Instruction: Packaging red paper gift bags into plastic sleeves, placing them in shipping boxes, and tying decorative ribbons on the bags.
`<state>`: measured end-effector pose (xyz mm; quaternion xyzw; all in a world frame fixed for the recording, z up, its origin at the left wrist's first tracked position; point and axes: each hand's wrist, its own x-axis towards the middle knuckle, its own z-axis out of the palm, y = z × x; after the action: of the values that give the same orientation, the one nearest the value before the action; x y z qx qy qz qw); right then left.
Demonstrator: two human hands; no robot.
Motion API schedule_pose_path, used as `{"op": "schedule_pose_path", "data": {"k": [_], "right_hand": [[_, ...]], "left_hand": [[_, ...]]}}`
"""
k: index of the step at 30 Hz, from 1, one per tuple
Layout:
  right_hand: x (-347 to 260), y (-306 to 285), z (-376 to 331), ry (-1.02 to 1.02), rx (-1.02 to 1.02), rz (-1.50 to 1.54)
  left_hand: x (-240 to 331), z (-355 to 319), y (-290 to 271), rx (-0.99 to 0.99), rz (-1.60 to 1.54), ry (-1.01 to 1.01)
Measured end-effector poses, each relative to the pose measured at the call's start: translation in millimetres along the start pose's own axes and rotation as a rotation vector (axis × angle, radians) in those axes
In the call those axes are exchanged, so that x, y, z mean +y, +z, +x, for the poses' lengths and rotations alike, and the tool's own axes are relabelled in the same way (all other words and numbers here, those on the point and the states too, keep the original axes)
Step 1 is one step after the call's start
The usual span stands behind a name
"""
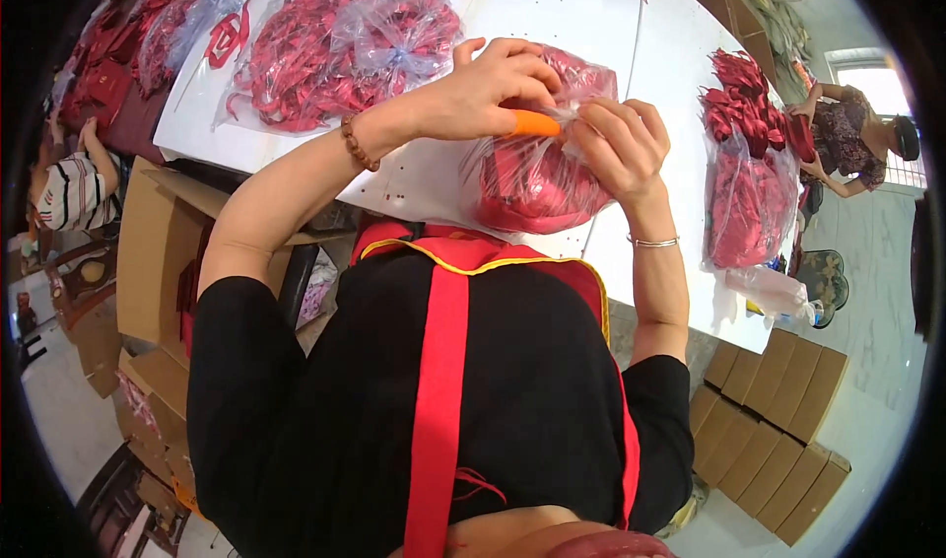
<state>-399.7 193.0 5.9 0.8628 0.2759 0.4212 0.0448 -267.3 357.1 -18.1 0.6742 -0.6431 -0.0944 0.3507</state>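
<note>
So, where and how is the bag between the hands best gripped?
Probably at the gathered neck, pinched from above: the clear plastic bunches narrow there on the upper side, while the bag bulges wide around it, giving little to pinch. The left hand and right hand are both at that neck.

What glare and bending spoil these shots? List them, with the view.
Head view: a dark fisheye rim cuts the corners, and the white table's far-right edge curves; the window is washed out nearly white; glints streak the clear bag nearest the wearer.
</note>
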Motion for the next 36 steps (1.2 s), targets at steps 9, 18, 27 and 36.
{"op": "schedule_pose_path", "data": {"k": [9,18,27,36], "right_hand": [[-8,5,2,-0.011,0.052,-0.075],[-9,1,4,0.025,0.043,-0.115],[-6,8,5,0.043,0.052,-0.058],[-11,-2,5,0.092,-0.004,-0.036]], "left_hand": [[12,21,-14,-0.100,-0.323,-0.295],[9,25,-10,-0.092,-0.365,-0.346],[-5,8,-24,0.406,-0.842,-0.219],[4,18,-8,0.243,0.194,0.221]]}}
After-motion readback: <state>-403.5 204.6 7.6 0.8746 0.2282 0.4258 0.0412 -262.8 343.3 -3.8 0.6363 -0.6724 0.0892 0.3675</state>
